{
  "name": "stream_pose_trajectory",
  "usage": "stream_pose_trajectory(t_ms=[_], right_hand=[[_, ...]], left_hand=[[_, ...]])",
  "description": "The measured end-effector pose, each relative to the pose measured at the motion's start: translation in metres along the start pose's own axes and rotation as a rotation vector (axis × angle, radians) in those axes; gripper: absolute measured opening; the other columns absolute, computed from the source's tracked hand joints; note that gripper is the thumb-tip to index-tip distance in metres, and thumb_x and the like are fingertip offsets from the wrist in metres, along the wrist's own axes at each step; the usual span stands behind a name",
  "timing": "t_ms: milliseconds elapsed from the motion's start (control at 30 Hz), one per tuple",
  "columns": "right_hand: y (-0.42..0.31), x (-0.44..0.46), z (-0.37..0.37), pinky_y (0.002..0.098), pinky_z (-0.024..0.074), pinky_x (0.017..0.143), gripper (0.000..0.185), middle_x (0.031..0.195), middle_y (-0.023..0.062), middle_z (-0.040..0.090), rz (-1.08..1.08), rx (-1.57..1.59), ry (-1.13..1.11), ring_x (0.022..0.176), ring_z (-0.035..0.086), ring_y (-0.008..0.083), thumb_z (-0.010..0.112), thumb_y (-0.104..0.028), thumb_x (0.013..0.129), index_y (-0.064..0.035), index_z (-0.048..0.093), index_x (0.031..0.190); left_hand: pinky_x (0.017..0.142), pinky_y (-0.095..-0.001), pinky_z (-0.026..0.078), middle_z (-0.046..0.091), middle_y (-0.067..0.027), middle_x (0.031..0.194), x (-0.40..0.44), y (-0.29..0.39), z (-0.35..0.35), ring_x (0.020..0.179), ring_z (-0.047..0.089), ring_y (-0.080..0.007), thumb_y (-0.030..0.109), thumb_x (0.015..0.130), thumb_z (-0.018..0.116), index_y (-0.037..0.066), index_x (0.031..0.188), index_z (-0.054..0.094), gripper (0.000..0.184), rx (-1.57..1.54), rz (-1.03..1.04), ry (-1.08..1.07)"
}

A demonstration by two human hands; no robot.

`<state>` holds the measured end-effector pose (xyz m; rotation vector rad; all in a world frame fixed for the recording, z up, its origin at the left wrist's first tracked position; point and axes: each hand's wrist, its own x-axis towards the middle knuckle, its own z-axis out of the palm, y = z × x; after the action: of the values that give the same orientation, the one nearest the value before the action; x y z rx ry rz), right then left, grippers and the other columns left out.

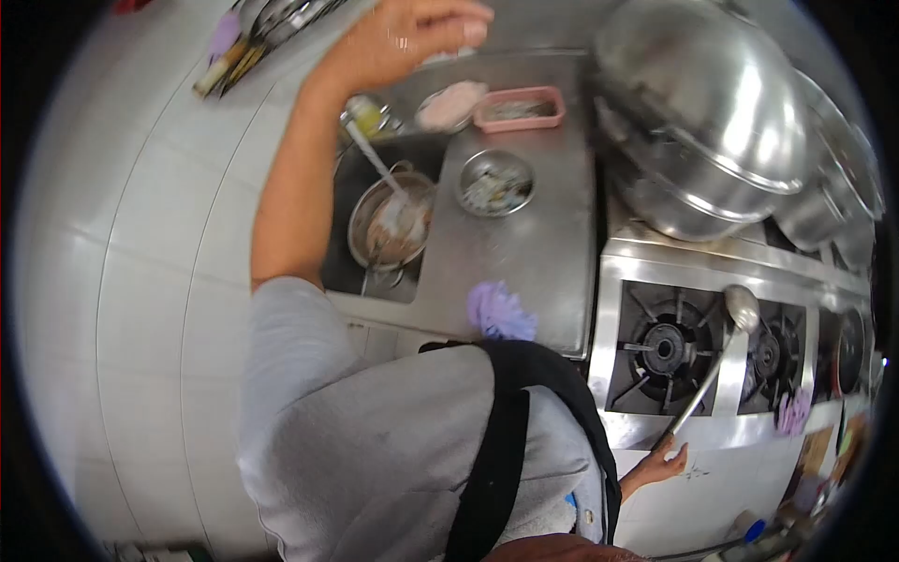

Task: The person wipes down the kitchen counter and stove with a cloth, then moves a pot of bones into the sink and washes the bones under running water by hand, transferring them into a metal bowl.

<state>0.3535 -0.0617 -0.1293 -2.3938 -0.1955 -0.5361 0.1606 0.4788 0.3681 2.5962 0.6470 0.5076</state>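
My left hand [412, 36] is raised at the top edge above the sink and counter, its visible fingers stretched out and nothing seen in it. Part of it is cut off by the frame. Low on the right, my right hand [660, 464] is at the handle end of a long metal ladle [698, 401], its fingers closed around it. The ladle's bowl lies over the stove between two burners. Below my left forearm, a metal pot [359, 229] with side handles sits in the sink [344, 276]. A pale faucet spout or water stream [372, 156] reaches into it.
On the steel counter [501, 258] are a metal bowl of food scraps [496, 184], a pink basket [518, 110], a plate of pale pink food [454, 105] and a purple cloth [501, 311]. Large lidded pots [702, 103] stand behind the gas stove [618, 272]. Another purple cloth [793, 412] hangs at its front.
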Motion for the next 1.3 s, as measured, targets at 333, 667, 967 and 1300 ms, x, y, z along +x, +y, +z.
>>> stream_pose_trajectory(t_ms=[333,667,967,1300], right_hand=[[-0.254,-0.017,-0.001,0.0327,0.043,0.086,0.013,0.097,0.0122,0.061,-0.268,0.59,-0.634,0.093,0.056,0.0224,0.059,-0.008,0.087,0.0019,0.063,0.094],[-0.413,-0.231,0.117,0.0476,0.0273,0.099,0.04,0.124,0.0146,0.053,-0.601,0.036,-0.424,0.118,0.047,0.0322,0.064,-0.029,0.083,-0.0113,0.057,0.118],[-0.413,-0.241,0.126,0.053,0.0265,0.101,0.043,0.127,0.0133,0.05,-0.499,-0.143,-0.259,0.115,0.048,0.0321,0.059,-0.039,0.086,-0.0125,0.055,0.121],[-0.45,-0.223,0.087,0.0352,0.0475,0.072,0.033,0.088,0.0143,0.065,0.127,0.276,-0.512,0.08,0.061,0.0238,0.048,-0.027,0.093,0.0017,0.062,0.103]], left_hand=[[0.071,-0.0241,0.049,0.065,-0.0067,0.099,-0.245,-0.28,0.048,0.076,0.057,-0.0103,0.024,0.092,0.056,0.0,0.116,0.058,0.034,-0.487,-0.823,0.203],[0.071,-0.0249,0.049,0.064,-0.0078,0.1,-0.27,-0.466,0.043,0.078,0.058,-0.0111,0.021,0.091,0.057,0.0,0.112,0.059,0.03,-0.756,-0.688,0.078],[0.067,-0.0243,0.049,0.064,-0.0067,0.089,-0.301,-0.516,0.068,0.075,0.059,-0.0107,0.022,0.092,0.056,0.0,0.109,0.06,0.027,-0.979,-0.671,-0.191],[0.066,-0.0243,0.049,0.065,-0.0065,0.088,-0.385,-0.497,0.081,0.073,0.058,-0.0103,0.026,0.094,0.054,-0.001,0.109,0.061,0.032,-0.876,-0.659,-0.464]])
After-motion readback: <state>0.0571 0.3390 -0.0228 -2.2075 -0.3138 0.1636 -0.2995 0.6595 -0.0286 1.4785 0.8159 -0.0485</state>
